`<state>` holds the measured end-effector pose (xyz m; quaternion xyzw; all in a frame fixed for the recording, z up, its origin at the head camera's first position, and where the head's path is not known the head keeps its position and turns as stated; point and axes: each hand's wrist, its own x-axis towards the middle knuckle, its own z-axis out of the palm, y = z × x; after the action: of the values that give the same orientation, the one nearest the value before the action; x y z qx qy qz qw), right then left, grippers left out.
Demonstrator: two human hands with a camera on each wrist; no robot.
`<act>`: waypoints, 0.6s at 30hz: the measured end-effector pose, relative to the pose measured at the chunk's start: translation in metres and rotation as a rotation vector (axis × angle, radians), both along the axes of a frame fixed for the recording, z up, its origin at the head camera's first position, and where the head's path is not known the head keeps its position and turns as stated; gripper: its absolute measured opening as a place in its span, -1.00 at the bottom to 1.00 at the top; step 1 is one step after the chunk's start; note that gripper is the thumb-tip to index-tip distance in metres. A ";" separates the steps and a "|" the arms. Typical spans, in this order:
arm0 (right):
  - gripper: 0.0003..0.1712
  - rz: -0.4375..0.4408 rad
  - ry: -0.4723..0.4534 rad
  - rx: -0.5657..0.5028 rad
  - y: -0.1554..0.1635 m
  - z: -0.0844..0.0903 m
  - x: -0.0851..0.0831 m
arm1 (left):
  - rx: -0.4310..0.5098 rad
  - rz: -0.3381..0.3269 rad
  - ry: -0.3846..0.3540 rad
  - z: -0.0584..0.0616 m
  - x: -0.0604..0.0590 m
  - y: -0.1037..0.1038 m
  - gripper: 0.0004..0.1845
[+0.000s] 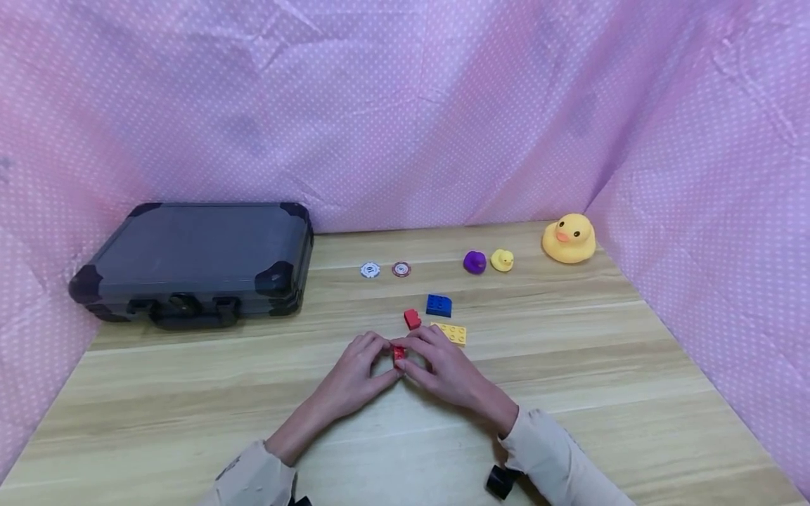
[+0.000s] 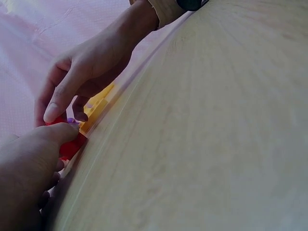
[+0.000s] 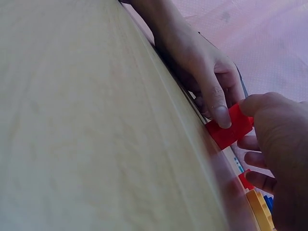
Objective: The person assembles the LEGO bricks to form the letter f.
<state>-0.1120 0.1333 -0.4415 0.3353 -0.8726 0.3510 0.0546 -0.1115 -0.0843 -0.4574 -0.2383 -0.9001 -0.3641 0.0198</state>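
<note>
The red brick [image 1: 399, 355] is between the two hands at the middle of the table [image 1: 158, 393], nearer the person than the yellow brick [image 1: 456, 334] and the loose red brick [image 1: 412, 319]. Both grips hold it: the left grip [image 1: 353, 376] and the right grip [image 1: 446, 369] each pinch it with thumb and fingers. Uneven pressure from the two sides could twist it loose, as the fingertips have only a small piece to share. The right grip is close to the yellow brick, so a careless sideways move might knock that away. The red brick looks bright and slightly shiny, with a smooth flat face in the right wrist view; whether it is one piece or two joined, I cannot tell
</note>
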 end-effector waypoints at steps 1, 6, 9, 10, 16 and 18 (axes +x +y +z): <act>-0.58 0.000 0.003 0.006 0.000 0.000 0.000 | -0.001 -0.001 -0.001 0.000 0.000 0.000 -0.68; -0.51 -0.006 0.006 0.047 0.001 0.003 0.000 | -0.003 -0.006 -0.001 0.000 -0.001 0.000 -0.67; -0.47 -0.013 -0.001 0.049 0.003 0.006 -0.001 | 0.004 -0.010 0.001 -0.001 -0.002 -0.001 -0.66; -0.47 -0.012 0.000 0.044 0.005 0.007 -0.001 | 0.009 -0.012 0.001 -0.001 -0.002 -0.001 -0.66; -0.53 -0.037 0.027 0.030 0.018 0.012 -0.005 | 0.025 -0.017 0.000 -0.002 -0.001 -0.001 -0.65; -0.54 -0.054 0.030 0.020 0.024 0.013 -0.006 | 0.024 -0.013 0.000 -0.002 -0.001 -0.001 -0.64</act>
<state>-0.1183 0.1576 -0.4280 0.3173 -0.8839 0.3356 0.0738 -0.1128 -0.0854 -0.4589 -0.2439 -0.8942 -0.3749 0.0201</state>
